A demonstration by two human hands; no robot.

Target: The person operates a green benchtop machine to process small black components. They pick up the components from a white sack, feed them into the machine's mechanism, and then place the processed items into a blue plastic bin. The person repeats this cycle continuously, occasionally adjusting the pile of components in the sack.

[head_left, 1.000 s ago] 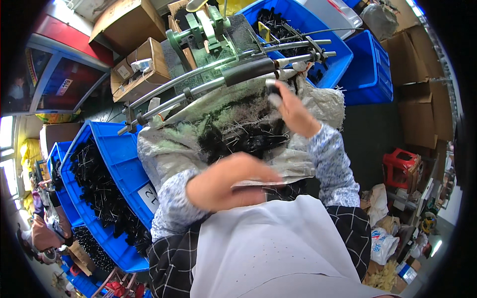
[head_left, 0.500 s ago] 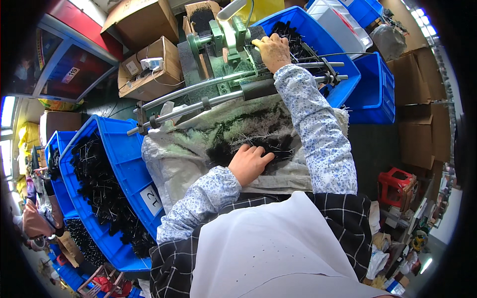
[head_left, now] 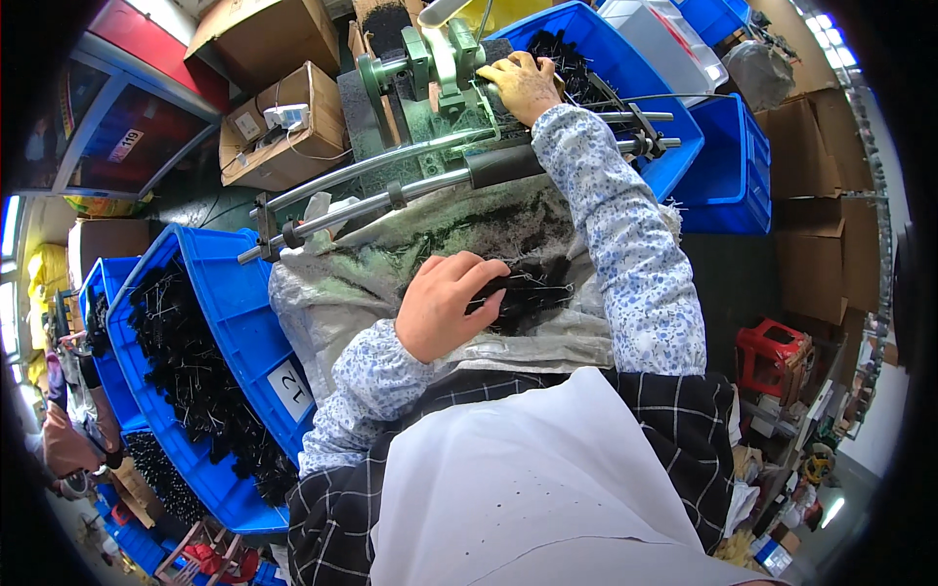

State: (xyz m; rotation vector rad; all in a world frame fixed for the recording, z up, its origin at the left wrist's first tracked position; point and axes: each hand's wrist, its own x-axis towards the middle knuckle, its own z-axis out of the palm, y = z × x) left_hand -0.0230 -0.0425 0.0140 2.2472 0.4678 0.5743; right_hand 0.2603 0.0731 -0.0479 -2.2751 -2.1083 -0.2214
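My left hand point(head_left: 449, 305) is over a heap of small black-bristled brushes with thin wire stems point(head_left: 532, 288), lying on a whitish sack cloth point(head_left: 332, 283) across my lap. Its thumb and forefinger are apart, with black bristles showing between them; the other fingers curve over the heap. Farther up, my right hand point(head_left: 526, 88), yellowish at the fingers, is bent against the front right of a green bench machine point(head_left: 445, 73). Whatever its fingers grip is hidden beneath them. Patterned sleeves cover both forearms.
Two metal rails point(head_left: 371, 203) run across between the machine and me. A blue bin point(head_left: 239, 313) of black wire-stemmed brushes stands left; another blue bin point(head_left: 664, 146) is behind my right hand. A cardboard box point(head_left: 283, 127) sits left of the machine, a red stool point(head_left: 772, 356) right.
My left hand has shifted left and slightly up, and its thumb has spread from the forefinger. My right hand stays at the machine. The whole view has shifted slightly.
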